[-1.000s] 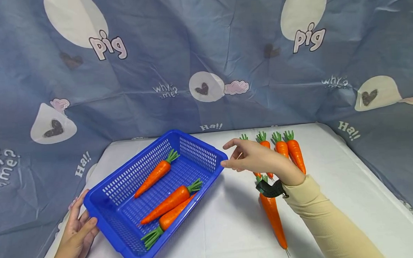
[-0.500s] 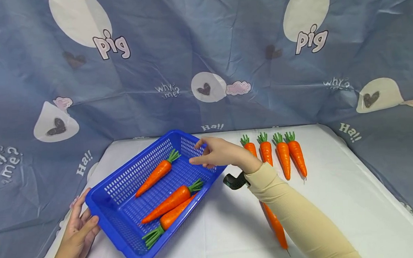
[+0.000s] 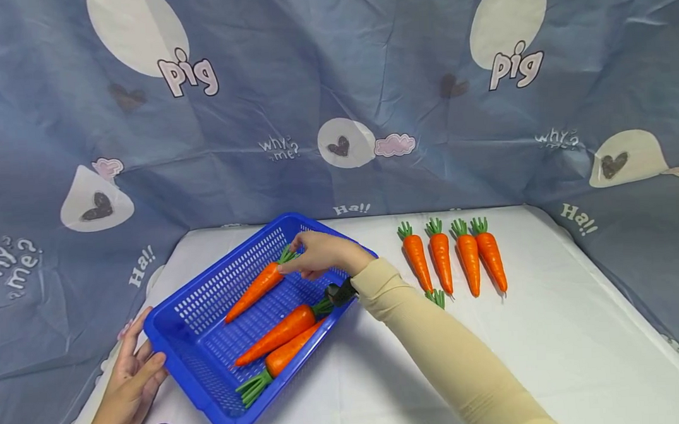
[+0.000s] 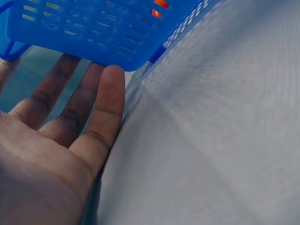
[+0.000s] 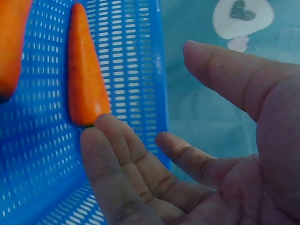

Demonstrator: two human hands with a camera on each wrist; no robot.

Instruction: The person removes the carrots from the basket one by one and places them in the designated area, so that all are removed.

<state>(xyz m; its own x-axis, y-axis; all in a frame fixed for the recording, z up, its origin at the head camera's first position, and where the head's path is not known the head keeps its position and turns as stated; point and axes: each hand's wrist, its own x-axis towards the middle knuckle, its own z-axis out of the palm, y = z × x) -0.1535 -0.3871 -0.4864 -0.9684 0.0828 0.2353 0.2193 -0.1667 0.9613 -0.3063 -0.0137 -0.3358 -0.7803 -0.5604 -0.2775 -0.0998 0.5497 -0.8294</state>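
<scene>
My left hand (image 3: 127, 382) holds the left end of a blue plastic basket (image 3: 178, 378), thumb at its rim. In the left wrist view, its fingers (image 4: 108, 98) reach up to the basket's lower edge. Three orange carrots with green tops lie inside: a far carrot (image 3: 257, 290), a middle carrot (image 3: 282, 333) and a near carrot (image 3: 286, 356). Over the basket, my right hand (image 3: 318, 254) is at the far carrot's leafy top. The right wrist view shows its thumb spread well apart from the fingers (image 5: 105, 173), fingertips close to that carrot's crown.
On the white table (image 3: 550, 335), several carrots (image 3: 441, 261) lie in a row at the back right. Another carrot's green top (image 3: 435, 298) peeks out above my right sleeve (image 3: 437, 353). A blue patterned cloth (image 3: 289, 100) hangs behind the table.
My right hand has moved left, from beside the basket's right rim to over the far carrot inside. The left hand keeps its place at the basket, and the carrots lie as before.
</scene>
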